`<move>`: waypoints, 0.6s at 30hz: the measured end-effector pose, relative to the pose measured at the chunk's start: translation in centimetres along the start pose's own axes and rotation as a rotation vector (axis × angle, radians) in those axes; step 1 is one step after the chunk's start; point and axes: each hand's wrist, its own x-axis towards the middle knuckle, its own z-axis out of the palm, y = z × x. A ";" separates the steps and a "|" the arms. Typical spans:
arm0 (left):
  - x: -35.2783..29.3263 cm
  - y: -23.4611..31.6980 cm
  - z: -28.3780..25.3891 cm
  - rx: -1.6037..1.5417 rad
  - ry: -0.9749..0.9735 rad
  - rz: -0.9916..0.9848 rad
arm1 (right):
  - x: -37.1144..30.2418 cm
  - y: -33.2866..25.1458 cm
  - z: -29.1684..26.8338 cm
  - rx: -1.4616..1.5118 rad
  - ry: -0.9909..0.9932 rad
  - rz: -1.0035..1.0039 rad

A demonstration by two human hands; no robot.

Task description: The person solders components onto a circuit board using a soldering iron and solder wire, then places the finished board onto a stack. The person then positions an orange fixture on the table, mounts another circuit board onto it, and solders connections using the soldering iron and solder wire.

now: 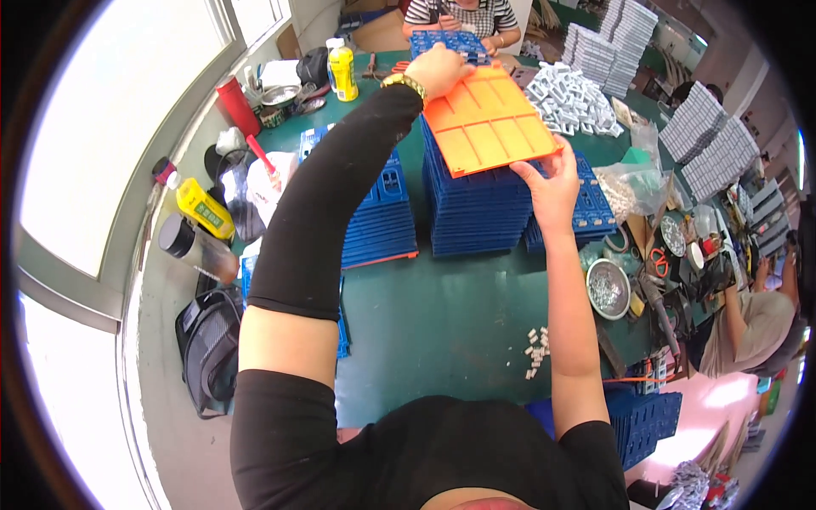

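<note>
An orange plastic tray (491, 119) with raised ribs is held tilted above a tall stack of blue plastic trays (476, 212). My left hand (439, 70), reaching across in a black sleeve and gold wristwatch, is closed at its far left corner, with the fingertips partly hidden. At the near right corner my right hand (554, 180) grips the edge, thumb beneath. Another stack of blue trays (378, 223) stands left of the middle one, with an orange piece at its bottom. A lower blue stack (592, 208) is right of my right wrist.
Small whitish parts (537, 352) lie on the green table (433, 331). A metal bowl (608, 289) of small parts sits at the right. Grey-white parts (572, 99) are heaped at the back. Yellow bottles (342, 72) stand at the left. Across the table sits a co-worker (463, 17).
</note>
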 end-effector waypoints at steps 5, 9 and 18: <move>2.3 0.1 3.9 -0.164 -0.211 -0.142 | -0.6 0.9 -0.1 -0.699 0.230 -0.209; 2.6 0.5 4.7 -0.154 -0.286 -0.176 | -0.4 1.3 -0.3 -0.774 0.211 -0.057; 2.5 0.9 6.2 -0.097 -0.224 -0.238 | -0.1 2.4 -1.3 -0.627 0.155 -0.044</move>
